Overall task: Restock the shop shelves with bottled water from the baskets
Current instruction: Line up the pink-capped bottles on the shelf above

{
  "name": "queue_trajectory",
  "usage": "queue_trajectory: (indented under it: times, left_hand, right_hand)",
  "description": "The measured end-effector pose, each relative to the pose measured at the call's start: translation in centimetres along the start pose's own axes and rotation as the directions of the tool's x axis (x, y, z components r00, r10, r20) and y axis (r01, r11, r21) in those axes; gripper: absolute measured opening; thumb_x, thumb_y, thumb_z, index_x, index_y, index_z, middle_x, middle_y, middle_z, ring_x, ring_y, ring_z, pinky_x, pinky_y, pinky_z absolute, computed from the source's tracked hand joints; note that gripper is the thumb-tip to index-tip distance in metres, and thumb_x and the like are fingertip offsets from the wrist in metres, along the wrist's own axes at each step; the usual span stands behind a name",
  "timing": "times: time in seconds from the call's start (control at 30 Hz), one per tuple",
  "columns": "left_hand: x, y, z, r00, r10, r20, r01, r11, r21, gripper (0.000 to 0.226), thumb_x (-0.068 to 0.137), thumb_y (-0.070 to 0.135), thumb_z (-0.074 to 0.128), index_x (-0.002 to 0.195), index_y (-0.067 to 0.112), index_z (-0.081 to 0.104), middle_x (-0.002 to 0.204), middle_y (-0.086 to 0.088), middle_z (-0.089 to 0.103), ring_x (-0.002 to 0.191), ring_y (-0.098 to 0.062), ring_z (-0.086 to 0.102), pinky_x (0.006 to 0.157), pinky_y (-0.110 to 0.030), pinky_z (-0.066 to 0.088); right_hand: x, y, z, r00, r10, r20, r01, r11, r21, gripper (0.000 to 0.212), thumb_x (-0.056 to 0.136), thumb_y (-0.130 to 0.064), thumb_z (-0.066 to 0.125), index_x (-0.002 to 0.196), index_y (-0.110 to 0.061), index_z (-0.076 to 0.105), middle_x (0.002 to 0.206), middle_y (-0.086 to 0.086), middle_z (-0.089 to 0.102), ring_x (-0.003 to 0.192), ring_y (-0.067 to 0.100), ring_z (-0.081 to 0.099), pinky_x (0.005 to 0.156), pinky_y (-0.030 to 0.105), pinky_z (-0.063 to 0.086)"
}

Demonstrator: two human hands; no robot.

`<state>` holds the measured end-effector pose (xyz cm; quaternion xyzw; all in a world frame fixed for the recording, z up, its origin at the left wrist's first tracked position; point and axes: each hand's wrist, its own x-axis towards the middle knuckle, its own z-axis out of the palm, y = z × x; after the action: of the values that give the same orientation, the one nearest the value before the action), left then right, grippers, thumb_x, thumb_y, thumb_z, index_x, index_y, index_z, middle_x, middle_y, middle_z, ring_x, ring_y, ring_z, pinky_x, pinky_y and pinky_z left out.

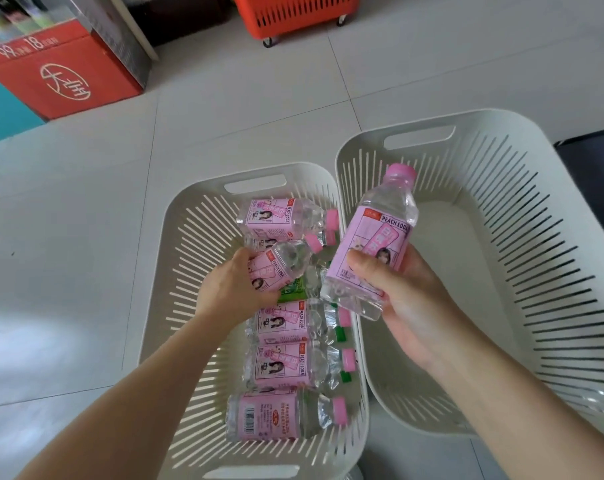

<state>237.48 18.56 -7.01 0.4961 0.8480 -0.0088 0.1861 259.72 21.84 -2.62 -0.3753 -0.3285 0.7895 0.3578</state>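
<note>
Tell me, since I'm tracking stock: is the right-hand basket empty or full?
Empty as far as visible: the right basket shows a bare floor, though the right hand hides part.

Left basket (pixel 189 230) as landmark: inside it, the left hand (pixel 234 289) grips a pink-labelled bottle (pixel 280 268) above the bottles lying there; to its right, the right hand (pixel 411 299) holds another bottle (pixel 373 244) before the seemingly empty right basket (pixel 501 209).

Bright, soft daylight; wide-angle edge warping
</note>
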Motion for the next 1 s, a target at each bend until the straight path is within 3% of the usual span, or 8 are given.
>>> queue_trajectory:
  times: [0.07, 0.2, 0.3, 0.37, 0.53, 0.7, 0.83, 1.0]
  left_hand:
    - [-0.6, 0.3, 0.0, 0.997, -0.019, -0.071, 0.016, 0.999, -0.045, 0.07, 0.064, 0.047, 0.078, 0.122, 0.026, 0.045, 0.084, 0.013, 0.057, 0.064, -0.002, 0.051, 0.048, -0.017, 0.037]
    - [-2.7, 1.5, -1.3, 0.978, -0.119, -0.172, 0.053, 0.938, -0.343, 0.065, 0.064, 0.05, 0.078, 0.114, 0.021, 0.049, 0.081, 0.012, 0.06, 0.066, -0.004, 0.057, 0.051, -0.017, 0.041]
    - [-5.5, 1.8, -2.0, 0.982, -0.139, -0.128, 0.041, 0.818, -0.574, 0.073, 0.056, 0.055, 0.081, 0.109, 0.016, 0.05, 0.086, 0.011, 0.062, 0.074, -0.007, 0.063, 0.065, -0.023, 0.052]
    - [-7.6, 2.4, -3.1, 0.992, -0.093, -0.085, 0.013, 0.749, -0.663, 0.099, 0.044, 0.069, 0.079, 0.12, 0.015, 0.049, 0.103, 0.001, 0.067, 0.088, -0.02, 0.067, 0.079, -0.04, 0.057]
    - [-11.0, 5.9, -8.3, 0.996, 0.026, -0.08, -0.075, 0.7, -0.71, 0.117, 0.036, 0.072, 0.079, 0.132, 0.015, 0.042, 0.119, -0.007, 0.062, 0.097, -0.027, 0.066, 0.087, -0.047, 0.053]
    - [-15.6, 9.6, -15.7, 0.976, 0.168, -0.135, -0.209, 0.586, -0.783, 0.076, 0.055, 0.043, 0.077, 0.119, 0.012, 0.05, 0.095, -0.003, 0.069, 0.07, -0.015, 0.071, 0.071, -0.033, 0.057]
    - [-20.2, 12.4, -21.2, 0.942, 0.215, -0.258, -0.332, 0.488, -0.807, 0.055, 0.069, 0.026, 0.08, 0.113, 0.013, 0.05, 0.095, -0.003, 0.066, 0.079, -0.016, 0.068, 0.071, -0.03, 0.056]
    - [-25.5, 15.8, -26.7, 0.882, 0.282, -0.378, -0.464, 0.382, -0.799, 0.043, 0.074, 0.018, 0.077, 0.11, 0.012, 0.054, 0.09, -0.006, 0.066, 0.069, -0.011, 0.064, 0.054, -0.017, 0.049]
  right_hand:
    - [0.1, 0.0, 0.1, 1.0, 0.008, -0.011, -0.008, 1.0, 0.0, 0.042, 0.065, -0.015, 0.068, 0.106, -0.016, 0.061, 0.101, 0.003, 0.073, 0.1, 0.02, 0.068, 0.091, 0.038, 0.053]
    - [-0.7, -0.3, 0.0, 0.995, 0.048, -0.087, -0.05, 0.998, -0.03, 0.066, 0.059, -0.017, 0.074, 0.121, -0.011, 0.053, 0.113, 0.011, 0.067, 0.104, 0.027, 0.066, 0.095, 0.047, 0.049]
    - [-3.3, -1.3, -0.4, 0.992, 0.089, -0.087, -0.093, 0.995, -0.046, 0.063, 0.059, -0.014, 0.074, 0.118, -0.011, 0.053, 0.099, 0.007, 0.069, 0.091, 0.025, 0.068, 0.073, 0.034, 0.055]
    - [-5.8, -2.7, -0.4, 0.992, 0.088, -0.094, -0.094, 0.993, -0.067, 0.052, 0.063, -0.004, 0.073, 0.111, -0.012, 0.053, 0.087, 0.003, 0.067, 0.084, 0.023, 0.065, 0.061, 0.027, 0.051]
    - [-10.7, -7.3, 1.0, 0.986, 0.024, -0.166, -0.053, 0.984, -0.169, 0.059, 0.067, 0.014, 0.069, 0.115, -0.014, 0.048, 0.097, 0.008, 0.065, 0.094, 0.027, 0.065, 0.081, 0.04, 0.054]
    - [-15.9, -12.9, 4.2, 0.984, -0.11, -0.137, 0.082, 0.977, -0.198, 0.055, 0.068, 0.012, 0.069, 0.109, -0.018, 0.048, 0.093, 0.003, 0.065, 0.094, 0.025, 0.064, 0.089, 0.044, 0.051]
    - [-20.9, -17.5, 6.8, 0.962, -0.242, -0.127, 0.213, 0.955, -0.208, 0.051, 0.069, 0.012, 0.069, 0.102, -0.023, 0.052, 0.089, -0.001, 0.067, 0.093, 0.023, 0.064, 0.092, 0.045, 0.05]
    - [-26.8, -22.4, 8.9, 0.909, -0.393, -0.139, 0.358, 0.907, -0.221, 0.055, 0.071, 0.013, 0.068, 0.112, -0.018, 0.051, 0.1, 0.004, 0.065, 0.098, 0.024, 0.064, 0.089, 0.045, 0.052]
